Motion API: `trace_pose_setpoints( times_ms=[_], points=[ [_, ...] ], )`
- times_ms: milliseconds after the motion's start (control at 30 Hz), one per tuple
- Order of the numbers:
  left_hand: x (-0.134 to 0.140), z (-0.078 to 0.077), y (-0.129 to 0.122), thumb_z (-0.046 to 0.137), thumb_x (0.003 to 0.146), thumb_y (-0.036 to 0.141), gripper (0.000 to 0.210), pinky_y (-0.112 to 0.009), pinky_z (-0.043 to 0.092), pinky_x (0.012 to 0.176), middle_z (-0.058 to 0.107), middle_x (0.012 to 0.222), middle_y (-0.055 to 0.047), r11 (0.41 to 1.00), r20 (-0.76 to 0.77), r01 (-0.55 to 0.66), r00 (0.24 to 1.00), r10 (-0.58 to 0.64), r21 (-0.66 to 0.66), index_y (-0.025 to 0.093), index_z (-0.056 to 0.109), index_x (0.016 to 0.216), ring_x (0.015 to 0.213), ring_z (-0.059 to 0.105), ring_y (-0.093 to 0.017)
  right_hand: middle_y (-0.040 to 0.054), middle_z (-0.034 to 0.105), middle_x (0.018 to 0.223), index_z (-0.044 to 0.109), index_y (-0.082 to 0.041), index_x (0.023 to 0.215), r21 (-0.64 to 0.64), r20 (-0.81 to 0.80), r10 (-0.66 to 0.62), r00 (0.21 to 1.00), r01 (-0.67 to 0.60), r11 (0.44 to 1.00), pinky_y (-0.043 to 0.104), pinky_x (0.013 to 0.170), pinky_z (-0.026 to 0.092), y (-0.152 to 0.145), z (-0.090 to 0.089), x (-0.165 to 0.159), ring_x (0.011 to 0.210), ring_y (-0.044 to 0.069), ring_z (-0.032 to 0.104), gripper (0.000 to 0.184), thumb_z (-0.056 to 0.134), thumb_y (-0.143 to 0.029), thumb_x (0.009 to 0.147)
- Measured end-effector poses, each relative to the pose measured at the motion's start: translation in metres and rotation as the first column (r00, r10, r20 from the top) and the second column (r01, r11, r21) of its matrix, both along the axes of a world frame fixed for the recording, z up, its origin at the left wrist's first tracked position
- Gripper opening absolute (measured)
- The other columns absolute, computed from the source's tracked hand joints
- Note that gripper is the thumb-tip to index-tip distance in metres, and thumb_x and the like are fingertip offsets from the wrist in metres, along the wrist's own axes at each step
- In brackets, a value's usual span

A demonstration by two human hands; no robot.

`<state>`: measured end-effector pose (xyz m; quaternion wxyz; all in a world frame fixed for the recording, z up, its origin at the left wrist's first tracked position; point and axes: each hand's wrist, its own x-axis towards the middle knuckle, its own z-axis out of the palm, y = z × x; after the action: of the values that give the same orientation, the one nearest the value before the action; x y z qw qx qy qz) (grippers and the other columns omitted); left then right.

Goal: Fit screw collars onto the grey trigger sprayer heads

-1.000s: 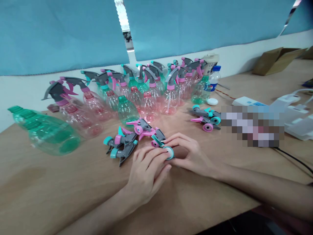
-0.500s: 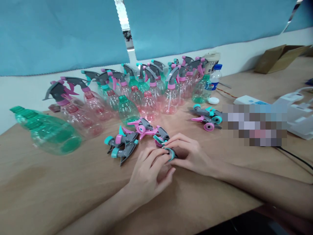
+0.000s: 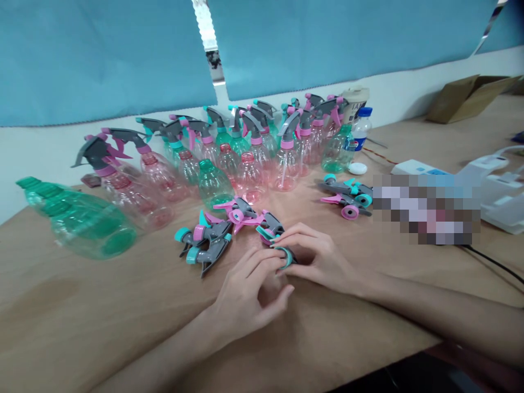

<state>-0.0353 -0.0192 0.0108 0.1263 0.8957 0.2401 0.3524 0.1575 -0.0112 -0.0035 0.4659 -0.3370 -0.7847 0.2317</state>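
Observation:
My right hand [image 3: 323,256] is closed on a grey trigger spray head with a teal collar [image 3: 287,257], its fingers and thumb around it just above the table. The fingertips of my left hand [image 3: 248,289] rest at the collar's left rim, while its thumb is spread away below; the fingertips hide part of the collar. Just beyond my hands lies a spray head with a pink collar and a teal trigger [image 3: 264,233]. Pink-triggered spray heads [image 3: 239,214] lie behind, and more with teal and pink collars [image 3: 208,240] lie left of my hands.
Pink and green bottles [image 3: 249,180], many topped with spray heads, stand along the wall. Green bottles [image 3: 94,229] stand at far left. Several spray heads [image 3: 347,199] lie at right, near a white lid [image 3: 357,168], a Pepsi bottle [image 3: 362,131], a power strip [image 3: 421,169] and a cardboard box [image 3: 462,101].
My left thumb has opened a little farther from the fingers, which stay at the teal collar. My right hand and the spray head are nearly still.

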Motion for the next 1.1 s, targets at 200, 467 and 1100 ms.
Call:
trace_pose_setpoints(
  times_ms=[200, 467, 1100],
  points=[
    [-0.0009, 0.0053, 0.0012, 0.056, 0.083, 0.012, 0.015, -0.035, 0.049, 0.081, 0.060, 0.100, -0.005, 0.989, 0.084, -0.142, 0.987, 0.139, 0.036, 0.020, 0.057, 0.096, 0.092, 0.056, -0.018, 0.0054, 0.064, 0.099, 0.063, -0.021, 0.100, 0.014, -0.031, -0.029, 0.999, 0.030, 0.999, 0.036, 0.083, 0.052, 0.0006, 0.0048, 0.0002, 0.095, 0.018, 0.062, 0.028, 0.073, -0.027, 0.074],
    [-0.0037, 0.0000, 0.0011, 0.055, 0.086, 0.017, 0.013, -0.029, 0.050, 0.070, 0.046, 0.104, -0.006, 0.990, 0.028, -0.140, 0.990, 0.140, 0.019, 0.021, 0.059, 0.098, 0.088, 0.054, -0.016, 0.0063, 0.064, 0.100, 0.064, -0.021, 0.101, -0.004, -0.014, 0.000, 1.000, 0.000, 1.000, 0.034, 0.081, 0.052, -0.0024, 0.0039, -0.0008, 0.093, 0.018, 0.062, 0.026, 0.071, -0.024, 0.076],
    [-0.0034, -0.0010, -0.0005, 0.055, 0.083, 0.020, 0.019, -0.031, 0.050, 0.071, 0.046, 0.103, -0.006, 0.990, 0.062, -0.139, 0.988, 0.138, 0.002, 0.023, 0.059, 0.102, 0.089, 0.051, -0.018, 0.0057, 0.065, 0.097, 0.063, -0.022, 0.101, 0.000, -0.015, -0.021, 1.000, 0.021, 1.000, 0.035, 0.080, 0.053, -0.0049, 0.0068, 0.0002, 0.091, 0.019, 0.062, 0.023, 0.067, -0.027, 0.079]
  ],
)
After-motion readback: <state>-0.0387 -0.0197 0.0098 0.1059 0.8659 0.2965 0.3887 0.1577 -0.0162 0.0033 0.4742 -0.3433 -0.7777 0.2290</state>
